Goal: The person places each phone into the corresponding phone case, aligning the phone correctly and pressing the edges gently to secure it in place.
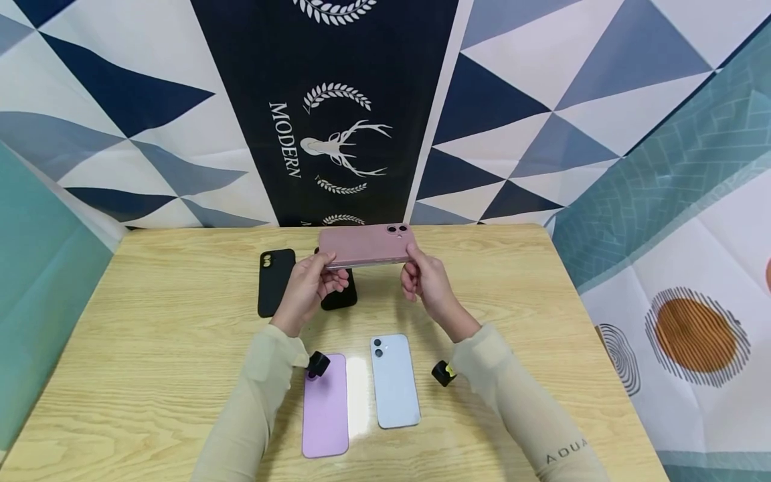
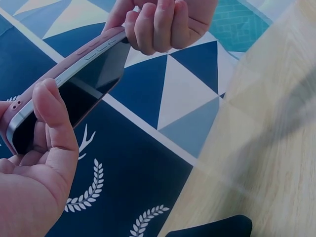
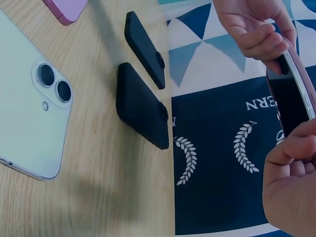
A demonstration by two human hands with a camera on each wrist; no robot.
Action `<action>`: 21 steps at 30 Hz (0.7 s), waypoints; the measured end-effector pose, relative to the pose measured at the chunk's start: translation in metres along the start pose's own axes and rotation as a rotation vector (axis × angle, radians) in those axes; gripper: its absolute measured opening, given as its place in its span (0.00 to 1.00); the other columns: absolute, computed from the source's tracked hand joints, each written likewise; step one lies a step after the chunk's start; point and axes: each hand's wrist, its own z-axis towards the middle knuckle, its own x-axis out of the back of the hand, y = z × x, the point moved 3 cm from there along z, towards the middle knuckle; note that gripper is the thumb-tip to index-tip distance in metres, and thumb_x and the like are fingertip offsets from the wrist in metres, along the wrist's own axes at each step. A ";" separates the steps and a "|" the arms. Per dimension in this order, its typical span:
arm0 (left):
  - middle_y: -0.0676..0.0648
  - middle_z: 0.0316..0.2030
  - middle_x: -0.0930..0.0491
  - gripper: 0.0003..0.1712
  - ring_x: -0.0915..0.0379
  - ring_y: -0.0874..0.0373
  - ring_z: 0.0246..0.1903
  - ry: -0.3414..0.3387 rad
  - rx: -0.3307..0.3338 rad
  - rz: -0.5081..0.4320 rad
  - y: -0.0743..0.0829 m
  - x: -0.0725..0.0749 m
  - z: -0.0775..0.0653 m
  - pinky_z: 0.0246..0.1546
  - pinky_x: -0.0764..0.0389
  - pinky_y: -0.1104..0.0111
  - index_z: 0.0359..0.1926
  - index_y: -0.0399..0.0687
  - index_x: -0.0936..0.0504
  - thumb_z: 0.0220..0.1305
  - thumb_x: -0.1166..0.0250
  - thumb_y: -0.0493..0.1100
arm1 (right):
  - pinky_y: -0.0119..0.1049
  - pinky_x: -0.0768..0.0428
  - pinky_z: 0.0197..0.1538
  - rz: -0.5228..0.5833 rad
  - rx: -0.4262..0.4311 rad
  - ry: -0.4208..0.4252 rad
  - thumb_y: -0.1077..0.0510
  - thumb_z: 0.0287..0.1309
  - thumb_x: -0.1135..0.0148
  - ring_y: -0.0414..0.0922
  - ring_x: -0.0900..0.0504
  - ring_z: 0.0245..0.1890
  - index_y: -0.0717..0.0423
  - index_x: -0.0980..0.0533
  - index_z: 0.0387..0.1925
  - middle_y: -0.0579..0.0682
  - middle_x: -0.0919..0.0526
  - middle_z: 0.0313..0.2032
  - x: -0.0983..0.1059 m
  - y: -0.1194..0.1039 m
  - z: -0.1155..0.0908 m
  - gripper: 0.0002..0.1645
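Both hands hold a smartphone [image 1: 369,242] in a dusty-pink case up over the far side of the table, its back with two camera lenses facing up in the head view. My left hand [image 1: 313,281] pinches one end, thumb on the pink back and fingers curled beneath. At the other end my right hand [image 1: 426,274] grips the camera end in the same way. In the left wrist view the dark screen [image 2: 89,81] faces away from the pink case [image 2: 42,81], and a silver side edge with buttons shows along the case's rim.
Two black phone cases [image 1: 276,284] lie at the far side, one partly hidden under the held phone. Nearer, a light blue phone [image 1: 395,385] lies beside a lilac phone-shaped piece [image 1: 325,418], all on the wooden table [image 1: 162,361]. A patterned cloth [image 1: 506,114] hangs behind.
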 end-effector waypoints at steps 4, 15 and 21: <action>0.52 0.20 0.21 0.14 0.25 0.63 0.20 0.010 0.006 0.015 -0.001 0.000 0.001 0.24 0.21 0.76 0.31 0.42 0.26 0.70 0.54 0.42 | 0.28 0.41 0.12 -0.004 0.004 0.007 0.48 0.72 0.63 0.38 0.40 0.06 0.56 0.44 0.14 0.44 0.38 0.07 -0.001 0.001 -0.002 0.29; 0.52 0.20 0.23 0.12 0.26 0.64 0.20 0.033 -0.030 0.006 -0.004 0.002 0.001 0.24 0.23 0.77 0.34 0.41 0.27 0.70 0.54 0.41 | 0.28 0.36 0.12 -0.046 -0.004 0.030 0.42 0.69 0.56 0.38 0.36 0.07 0.56 0.38 0.13 0.44 0.34 0.07 0.001 0.004 -0.001 0.31; 0.53 0.20 0.23 0.12 0.26 0.64 0.19 0.026 -0.043 0.015 -0.004 0.002 -0.001 0.23 0.23 0.77 0.34 0.40 0.28 0.70 0.55 0.41 | 0.28 0.36 0.12 -0.047 0.011 0.014 0.47 0.69 0.57 0.38 0.36 0.07 0.56 0.40 0.12 0.44 0.34 0.07 0.000 0.001 -0.001 0.30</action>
